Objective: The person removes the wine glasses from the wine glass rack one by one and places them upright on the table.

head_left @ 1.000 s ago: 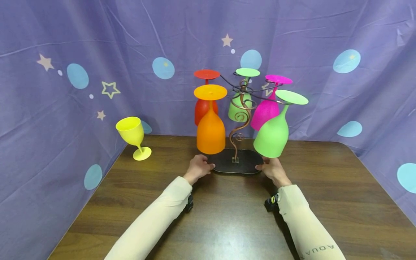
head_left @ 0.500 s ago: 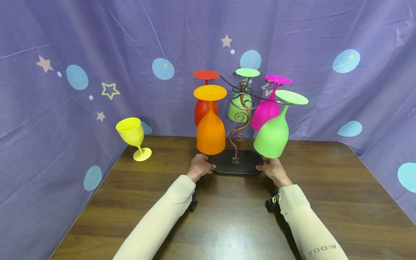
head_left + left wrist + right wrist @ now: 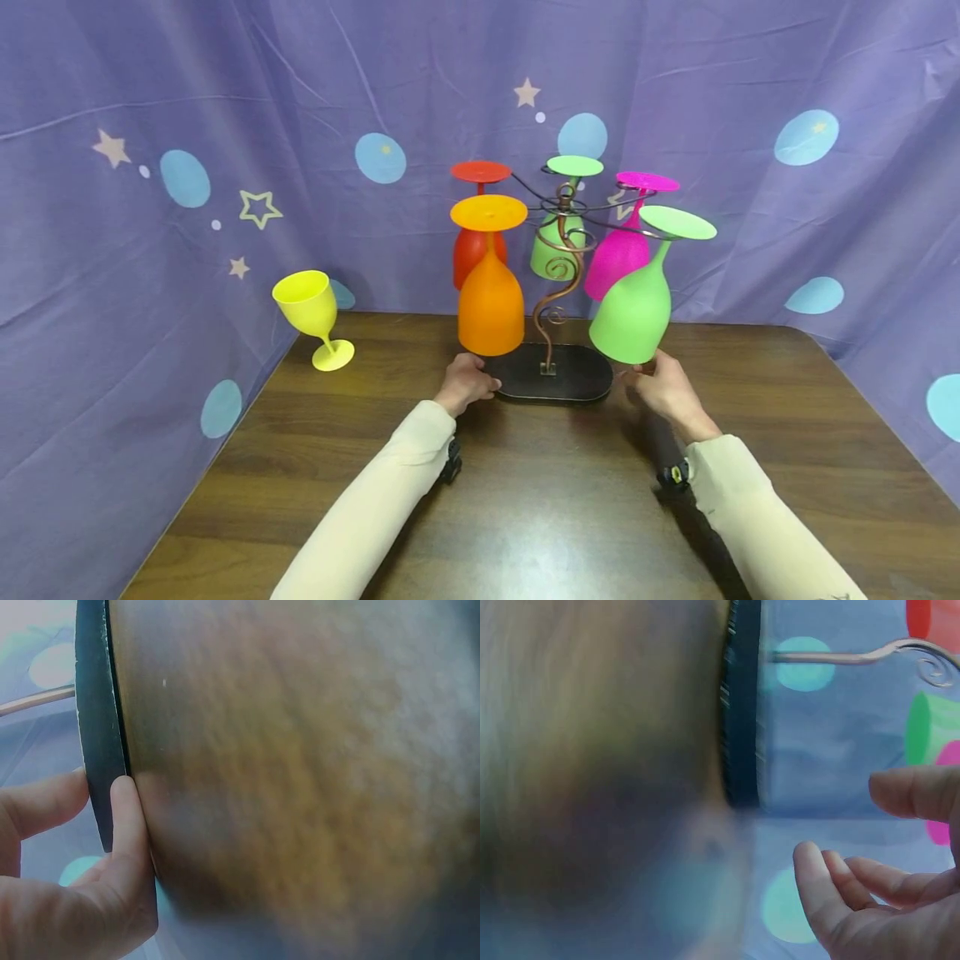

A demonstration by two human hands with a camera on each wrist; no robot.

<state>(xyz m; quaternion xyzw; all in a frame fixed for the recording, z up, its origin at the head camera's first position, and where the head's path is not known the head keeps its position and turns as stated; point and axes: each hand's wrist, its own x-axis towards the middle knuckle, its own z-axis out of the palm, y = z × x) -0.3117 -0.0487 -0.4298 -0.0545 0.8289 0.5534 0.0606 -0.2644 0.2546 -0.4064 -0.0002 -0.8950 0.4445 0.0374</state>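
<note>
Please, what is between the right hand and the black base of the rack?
Nothing: the right wrist view shows a bare gap between the right hand and the black base.

The loosely bent right grip (image 3: 892, 915) is just apart from the black base (image 3: 742, 712).

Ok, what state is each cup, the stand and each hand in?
Yellow cup, upright on the table
Red cup, hanging inverted
Orange cup, hanging inverted
Pink cup, hanging inverted
Front green cup, hanging inverted
Back green cup, hanging inverted
Stand, upright
Left hand, pinching the stand's base
Right hand, empty, apart from the stand
</note>
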